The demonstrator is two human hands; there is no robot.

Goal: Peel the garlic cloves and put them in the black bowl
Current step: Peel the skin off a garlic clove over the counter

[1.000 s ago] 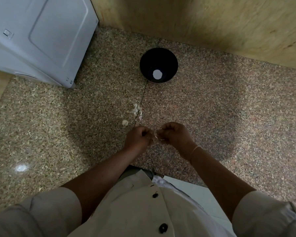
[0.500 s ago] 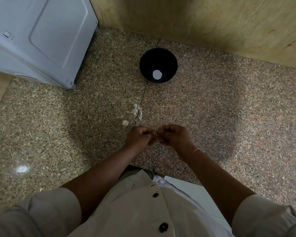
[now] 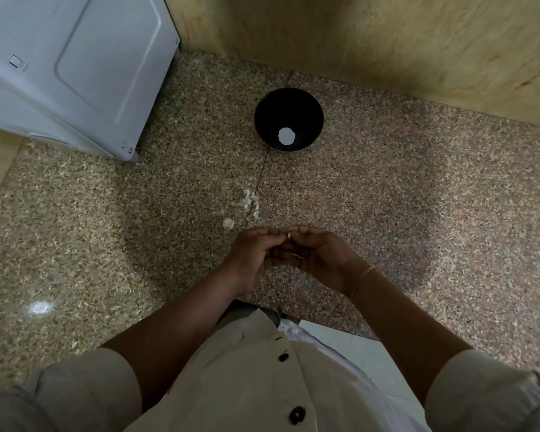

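Appliance (image 3: 75, 67), white smooth plastic, boxy with rounded edges, sits at far left on the stone surface (image 3: 418, 198), which is polished, speckled tan and pink, with a seam running near-to-far through the middle. Glare patch (image 3: 39, 308) on the stone at near left. Moving right: a loose clove (image 3: 228, 223), small, pale and lumpy, lies on the stone just left of the seam, and papery skins (image 3: 250, 204), thin and crumpled, lie scattered just beyond it. My left hand (image 3: 253, 254) is curled, fingertips bunched and meeting the right. Between the two sets of fingertips a garlic clove (image 3: 289, 235) is pinched, held above the stone. Only a pale sliver shows, so I cannot tell its long axis or how much skin remains. Judging by the pinch, peeling is the step in hand. The black bowl (image 3: 306, 110), round, deep and matt-dark with a white disc (image 3: 286, 136) at its bottom, stands straight out on the far side of the held clove, well apart, almost on the seam. Neither hand is clearly nearer to it, so the drop calls for a plain reach away from me. I see no cloves in the bowl. My right hand (image 3: 321, 257) is curled likewise, thumb on the clove, with a thin band (image 3: 363, 275) at the wrist. Wood-grain panel (image 3: 418, 51), yellowish and matt, closes the far right.
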